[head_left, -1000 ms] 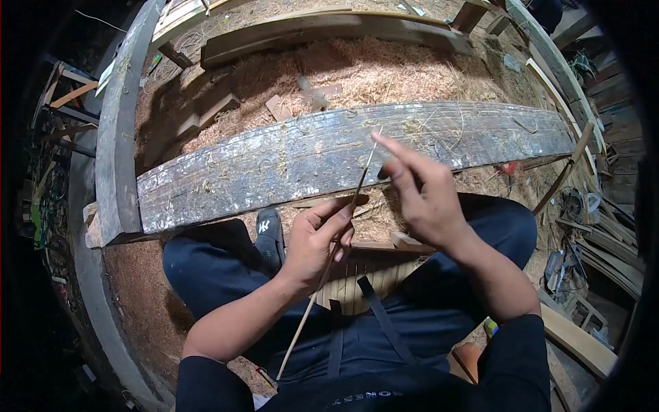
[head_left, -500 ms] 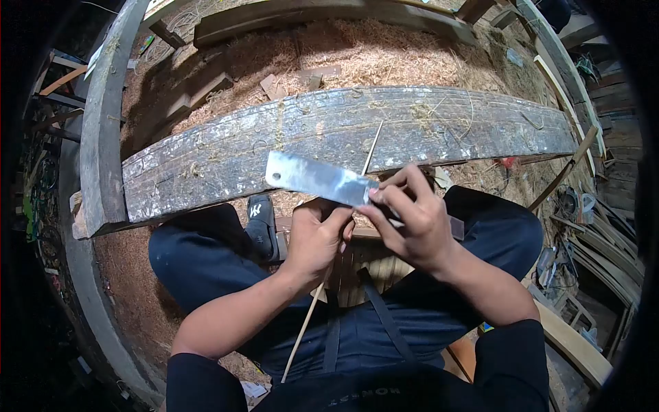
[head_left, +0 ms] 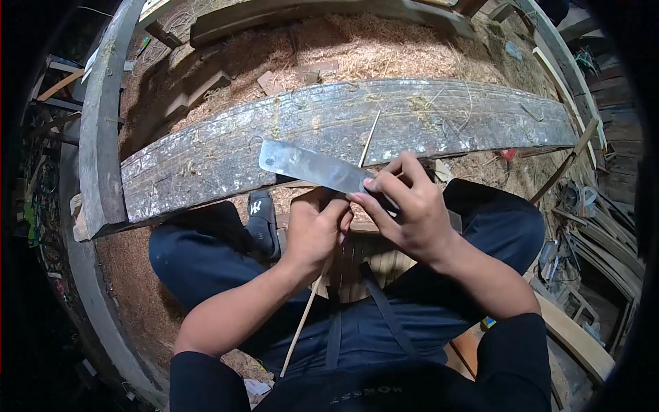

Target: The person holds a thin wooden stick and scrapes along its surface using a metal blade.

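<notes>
My left hand (head_left: 312, 230) is closed around a thin wooden stick (head_left: 300, 329). The stick runs from near my lap, through the fist, and its pointed far end shows over the plank. In my right hand (head_left: 412, 213) is a flat, shiny metal blade (head_left: 309, 167) with a small hole near its far left corner. Thumb and fingers pinch it at its right end. The blade lies across the stick just above my left fist, and the two hands are almost touching. Where blade and stick meet is partly hidden by the blade.
A worn, paint-spotted plank (head_left: 226, 154) crosses in front of my knees, beside a grey beam (head_left: 99, 137) on the left. Wood shavings (head_left: 391, 55) cover the ground beyond. A slipper (head_left: 261, 223) is on my foot. Wood strips (head_left: 604, 240) lie to the right.
The blade has shifted slightly left and up, and its face now reflects less light. The stick has tilted a little with its tip further left. Both hands keep their hold.
</notes>
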`<action>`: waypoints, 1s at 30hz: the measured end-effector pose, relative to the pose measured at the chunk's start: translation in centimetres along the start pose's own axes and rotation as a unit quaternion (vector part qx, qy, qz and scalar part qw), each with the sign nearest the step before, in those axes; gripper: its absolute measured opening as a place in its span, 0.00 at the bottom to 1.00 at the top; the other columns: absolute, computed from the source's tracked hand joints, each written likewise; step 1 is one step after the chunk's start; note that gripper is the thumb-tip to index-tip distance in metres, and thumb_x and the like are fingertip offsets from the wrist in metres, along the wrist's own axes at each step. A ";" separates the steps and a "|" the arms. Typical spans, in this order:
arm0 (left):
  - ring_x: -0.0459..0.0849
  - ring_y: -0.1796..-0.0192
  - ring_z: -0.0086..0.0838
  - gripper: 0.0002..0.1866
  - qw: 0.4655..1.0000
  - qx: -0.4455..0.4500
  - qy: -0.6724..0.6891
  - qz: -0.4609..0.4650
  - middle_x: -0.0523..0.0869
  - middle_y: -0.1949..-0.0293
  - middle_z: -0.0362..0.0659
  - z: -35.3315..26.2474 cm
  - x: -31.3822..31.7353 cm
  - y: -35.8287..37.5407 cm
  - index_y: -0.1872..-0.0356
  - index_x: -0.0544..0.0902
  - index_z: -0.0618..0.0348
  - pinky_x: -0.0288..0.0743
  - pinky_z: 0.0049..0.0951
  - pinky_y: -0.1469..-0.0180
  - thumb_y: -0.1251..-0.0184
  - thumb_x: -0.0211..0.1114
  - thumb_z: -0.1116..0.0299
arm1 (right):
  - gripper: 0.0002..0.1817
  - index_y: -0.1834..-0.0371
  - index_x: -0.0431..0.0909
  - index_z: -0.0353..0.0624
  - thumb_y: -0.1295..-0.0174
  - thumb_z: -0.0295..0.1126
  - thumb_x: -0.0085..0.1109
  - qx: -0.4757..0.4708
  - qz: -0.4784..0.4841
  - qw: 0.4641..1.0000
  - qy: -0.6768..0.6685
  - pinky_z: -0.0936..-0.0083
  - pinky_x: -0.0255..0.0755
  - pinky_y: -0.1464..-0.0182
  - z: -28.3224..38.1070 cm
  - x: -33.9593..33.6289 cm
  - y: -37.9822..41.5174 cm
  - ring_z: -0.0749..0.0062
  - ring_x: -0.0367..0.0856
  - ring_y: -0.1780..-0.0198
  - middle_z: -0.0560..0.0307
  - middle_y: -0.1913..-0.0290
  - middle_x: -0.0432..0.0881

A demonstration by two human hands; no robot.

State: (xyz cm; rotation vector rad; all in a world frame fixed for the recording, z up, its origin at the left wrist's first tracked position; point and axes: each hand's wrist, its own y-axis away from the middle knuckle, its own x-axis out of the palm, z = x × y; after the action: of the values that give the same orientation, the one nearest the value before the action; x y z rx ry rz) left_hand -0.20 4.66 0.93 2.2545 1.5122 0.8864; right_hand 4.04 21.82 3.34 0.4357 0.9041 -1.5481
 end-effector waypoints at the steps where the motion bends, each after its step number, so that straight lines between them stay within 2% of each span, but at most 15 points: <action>1: 0.70 0.81 0.18 0.10 1.000 -0.007 0.005 -0.008 0.77 0.80 0.35 0.0 0.1 0.0 0.69 0.81 0.63 0.61 0.23 0.78 0.27 0.59 0.70 | 0.13 0.63 0.81 0.41 0.36 0.39 0.70 -0.004 -0.003 1.000 0.012 0.63 0.78 0.74 0.0 0.2 0.1 0.57 0.85 0.73 0.47 0.62 0.76; 6: 0.69 0.81 0.16 0.10 1.000 -0.019 -0.013 0.004 0.76 0.81 0.34 -0.6 0.2 0.6 0.67 0.81 0.63 0.61 0.22 0.78 0.26 0.59 0.70 | 0.13 0.63 0.80 0.41 0.35 0.39 0.69 -0.009 -0.017 1.000 0.016 0.63 0.77 0.75 -0.2 0.0 -0.1 0.57 0.84 0.74 0.48 0.63 0.75; 8: 0.67 0.82 0.16 0.11 0.999 -0.036 0.025 0.030 0.73 0.82 0.33 -0.8 0.6 0.8 0.65 0.80 0.63 0.59 0.19 0.79 0.25 0.62 0.65 | 0.13 0.64 0.80 0.41 0.35 0.39 0.69 0.019 -0.031 0.997 0.065 0.63 0.78 0.76 -1.2 -0.4 -0.7 0.57 0.84 0.75 0.47 0.63 0.75; 9: 0.67 0.82 0.15 0.13 0.999 -0.024 0.028 0.036 0.73 0.82 0.32 -0.6 0.5 0.9 0.61 0.83 0.64 0.59 0.18 0.79 0.23 0.62 0.62 | 0.14 0.66 0.79 0.41 0.35 0.40 0.69 0.015 -0.020 0.999 0.043 0.64 0.78 0.77 -1.0 -0.4 -0.4 0.59 0.84 0.76 0.48 0.63 0.75; 10: 0.67 0.82 0.15 0.13 0.999 -0.023 0.030 0.038 0.73 0.82 0.32 -0.3 0.3 0.8 0.61 0.83 0.64 0.59 0.18 0.79 0.23 0.62 0.62 | 0.14 0.67 0.78 0.41 0.35 0.40 0.69 -0.002 -0.014 1.000 0.021 0.64 0.77 0.77 -0.2 -0.3 -0.2 0.60 0.83 0.76 0.50 0.63 0.75; 12: 0.67 0.82 0.15 0.14 0.998 -0.043 -0.042 0.010 0.73 0.82 0.33 -0.1 -0.3 0.7 0.58 0.84 0.63 0.58 0.18 0.80 0.22 0.62 0.60 | 0.14 0.67 0.78 0.41 0.35 0.40 0.69 -0.025 -0.026 0.999 0.014 0.64 0.78 0.77 0.0 0.2 0.1 0.60 0.83 0.76 0.50 0.63 0.75; 14: 0.67 0.82 0.14 0.13 0.999 -0.034 -0.023 0.012 0.74 0.82 0.33 0.0 -0.2 0.8 0.60 0.83 0.62 0.58 0.18 0.80 0.22 0.62 0.61 | 0.14 0.66 0.79 0.40 0.35 0.39 0.69 0.024 -0.013 0.998 0.057 0.64 0.79 0.75 -0.6 -0.4 -0.5 0.59 0.84 0.74 0.50 0.62 0.76; 16: 0.68 0.82 0.13 0.14 0.998 -0.046 0.032 0.039 0.75 0.81 0.32 -0.4 0.0 0.9 0.63 0.84 0.61 0.60 0.18 0.80 0.20 0.59 0.62 | 0.14 0.65 0.79 0.40 0.35 0.40 0.69 0.019 -0.017 0.997 0.070 0.65 0.79 0.75 -0.8 -0.3 -0.5 0.59 0.84 0.73 0.50 0.62 0.75; 17: 0.67 0.82 0.13 0.14 0.999 -0.039 -0.021 0.010 0.74 0.82 0.31 -0.3 -0.1 0.9 0.57 0.86 0.63 0.59 0.17 0.80 0.20 0.59 0.62 | 0.14 0.65 0.79 0.41 0.35 0.40 0.69 -0.010 -0.015 0.999 0.040 0.64 0.79 0.76 -0.2 0.0 -0.1 0.59 0.84 0.73 0.50 0.63 0.75; 18: 0.67 0.82 0.13 0.14 0.999 -0.038 -0.019 0.009 0.74 0.82 0.31 -0.3 0.0 0.9 0.57 0.86 0.63 0.59 0.17 0.80 0.20 0.59 0.62 | 0.14 0.66 0.79 0.41 0.35 0.39 0.69 -0.039 -0.012 0.999 0.008 0.64 0.78 0.76 0.2 0.2 0.1 0.58 0.84 0.73 0.50 0.63 0.75; 20: 0.67 0.82 0.13 0.13 0.998 -0.037 0.015 0.038 0.74 0.82 0.31 -0.4 -0.1 0.9 0.58 0.86 0.63 0.59 0.18 0.80 0.20 0.59 0.63 | 0.13 0.64 0.80 0.41 0.35 0.39 0.70 0.021 0.004 0.998 0.067 0.65 0.79 0.75 -0.3 -0.4 -0.6 0.61 0.85 0.72 0.50 0.63 0.75; 22: 0.67 0.82 0.13 0.13 0.998 -0.041 0.036 0.044 0.75 0.82 0.32 -0.3 -0.2 1.0 0.60 0.85 0.62 0.59 0.18 0.81 0.20 0.59 0.64 | 0.13 0.64 0.80 0.41 0.35 0.39 0.70 0.024 -0.017 0.997 0.076 0.65 0.79 0.75 -1.0 -0.6 -1.0 0.61 0.85 0.72 0.49 0.63 0.75; 26: 0.66 0.83 0.14 0.13 0.997 -0.059 -0.043 0.008 0.73 0.83 0.31 -0.4 -0.5 1.1 0.58 0.86 0.63 0.58 0.18 0.80 0.20 0.59 0.63 | 0.13 0.64 0.79 0.41 0.35 0.39 0.70 -0.023 -0.001 1.000 0.003 0.63 0.77 0.76 -0.1 0.1 -0.3 0.57 0.85 0.73 0.49 0.63 0.75; 28: 0.67 0.83 0.14 0.11 0.997 -0.052 0.043 0.045 0.73 0.82 0.32 -0.7 -0.2 1.1 0.59 0.83 0.62 0.59 0.18 0.80 0.22 0.60 0.64 | 0.13 0.63 0.79 0.42 0.36 0.39 0.70 0.033 -0.024 0.996 0.074 0.63 0.78 0.76 -1.1 -0.4 -1.1 0.58 0.85 0.72 0.47 0.62 0.76; 30: 0.67 0.83 0.14 0.11 0.996 -0.041 0.051 0.056 0.73 0.82 0.32 -0.4 -0.3 1.0 0.60 0.83 0.61 0.58 0.17 0.80 0.22 0.61 0.63 | 0.13 0.64 0.80 0.42 0.35 0.40 0.70 0.000 0.008 0.998 0.060 0.64 0.78 0.75 -0.1 -0.3 -0.5 0.59 0.85 0.73 0.49 0.62 0.76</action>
State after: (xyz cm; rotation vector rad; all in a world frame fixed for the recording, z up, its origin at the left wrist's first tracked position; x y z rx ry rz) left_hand 0.21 3.92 1.73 2.2854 1.3747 1.0895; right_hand 3.64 22.08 3.64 0.5405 0.9901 -1.5198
